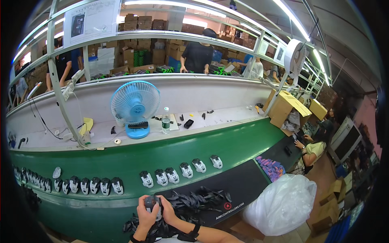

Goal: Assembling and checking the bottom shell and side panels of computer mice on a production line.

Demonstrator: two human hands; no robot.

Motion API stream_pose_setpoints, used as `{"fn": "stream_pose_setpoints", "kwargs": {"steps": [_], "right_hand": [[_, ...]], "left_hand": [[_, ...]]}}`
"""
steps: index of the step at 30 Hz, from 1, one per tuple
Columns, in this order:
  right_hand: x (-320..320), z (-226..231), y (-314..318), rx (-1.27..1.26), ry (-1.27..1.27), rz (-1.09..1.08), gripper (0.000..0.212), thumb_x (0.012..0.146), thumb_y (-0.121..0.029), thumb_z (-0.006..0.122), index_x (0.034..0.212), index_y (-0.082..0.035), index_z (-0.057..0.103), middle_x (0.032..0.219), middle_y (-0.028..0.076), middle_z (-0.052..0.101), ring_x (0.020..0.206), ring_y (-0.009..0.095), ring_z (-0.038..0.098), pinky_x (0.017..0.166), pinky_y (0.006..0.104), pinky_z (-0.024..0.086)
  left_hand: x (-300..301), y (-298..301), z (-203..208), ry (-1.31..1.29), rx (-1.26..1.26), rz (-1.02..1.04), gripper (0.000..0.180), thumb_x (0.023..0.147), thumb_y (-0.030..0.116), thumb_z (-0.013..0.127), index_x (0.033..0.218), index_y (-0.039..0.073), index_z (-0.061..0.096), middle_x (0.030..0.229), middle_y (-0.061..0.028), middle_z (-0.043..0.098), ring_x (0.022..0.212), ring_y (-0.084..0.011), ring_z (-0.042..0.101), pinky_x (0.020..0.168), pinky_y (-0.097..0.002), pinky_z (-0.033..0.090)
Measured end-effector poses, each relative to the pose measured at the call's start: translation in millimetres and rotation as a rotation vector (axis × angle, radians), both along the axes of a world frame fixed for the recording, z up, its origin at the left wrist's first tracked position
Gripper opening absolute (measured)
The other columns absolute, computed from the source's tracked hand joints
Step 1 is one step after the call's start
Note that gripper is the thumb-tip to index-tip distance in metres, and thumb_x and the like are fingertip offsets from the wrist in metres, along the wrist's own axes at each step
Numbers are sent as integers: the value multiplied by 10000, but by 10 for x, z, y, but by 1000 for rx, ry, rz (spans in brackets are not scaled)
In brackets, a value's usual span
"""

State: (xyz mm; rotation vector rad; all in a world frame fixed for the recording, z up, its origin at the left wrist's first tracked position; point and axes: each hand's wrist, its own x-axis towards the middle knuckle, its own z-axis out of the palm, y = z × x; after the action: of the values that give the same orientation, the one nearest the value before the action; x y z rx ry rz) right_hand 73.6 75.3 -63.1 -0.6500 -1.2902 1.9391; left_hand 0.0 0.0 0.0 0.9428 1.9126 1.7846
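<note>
Between my left hand (145, 215) and my right hand (167, 209) is a computer mouse (152, 201), dark on top with pale sides. Both hands are closed around it, thumbs on its upper face. Under and beside my hands lies a pile of curved black plastic pieces (194, 198), spread over a black mat (243, 190). Beyond the mat, a loose row of white-and-black mice (172, 175) rests on the green conveyor belt (133, 162). A longer row of similar mice (95, 185) stands to the left.
A blue fan (136, 101) and a water bottle (165, 121) stand on the ledge behind the belt. At right, a big white plastic bag (281, 204) bulges beside the mat. Farther right a co-worker (314, 152) sits at the belt near an open cardboard box (283, 109).
</note>
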Motion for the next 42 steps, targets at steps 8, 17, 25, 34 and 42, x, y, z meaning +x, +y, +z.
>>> {"fn": "stream_pose_setpoints", "kwargs": {"steps": [8, 17, 25, 34, 42], "right_hand": [[147, 565, -54, -844, 28, 2, 222, 884, -211, 450, 872, -49, 601, 807, 40, 607, 722, 145, 586, 699, 301, 483], [-39, 237, 19, -494, -197, -44, 276, 893, -231, 431, 896, -17, 606, 871, 75, 555, 821, 168, 547, 734, 333, 451], [-234, 618, 186, -627, -5, -65, 167, 851, -198, 510, 793, -57, 579, 742, 27, 567, 672, 145, 561, 622, 310, 465], [-246, 336, 185, -493, -141, 8, 336, 941, -336, 487, 871, -41, 629, 825, 1, 595, 736, 80, 524, 652, 249, 423], [-244, 255, 160, -448, -201, 167, 474, 959, -435, 429, 902, -17, 643, 794, 0, 612, 701, 86, 537, 654, 231, 413]], "left_hand": [[178, -91, 312, 307, -11, -103, 387, 706, 136, 675, 1022, -3, 500, 735, -113, 625, 655, -196, 633, 624, -308, 495], [85, -18, 399, 397, -187, -70, 362, 745, 128, 637, 1048, 2, 485, 710, -144, 599, 607, -294, 618, 584, -362, 482], [180, 204, 471, -165, 116, 174, 323, 778, 82, 635, 1048, -22, 492, 876, -70, 554, 807, -136, 523, 738, -276, 435], [-33, 292, -38, -215, 84, 175, 244, 816, 80, 602, 1027, -1, 511, 864, -62, 561, 775, -127, 531, 698, -263, 446], [-183, 270, -226, -848, 165, 194, 163, 871, 143, 553, 981, 24, 534, 867, -25, 561, 778, -123, 553, 686, -259, 448]]}}
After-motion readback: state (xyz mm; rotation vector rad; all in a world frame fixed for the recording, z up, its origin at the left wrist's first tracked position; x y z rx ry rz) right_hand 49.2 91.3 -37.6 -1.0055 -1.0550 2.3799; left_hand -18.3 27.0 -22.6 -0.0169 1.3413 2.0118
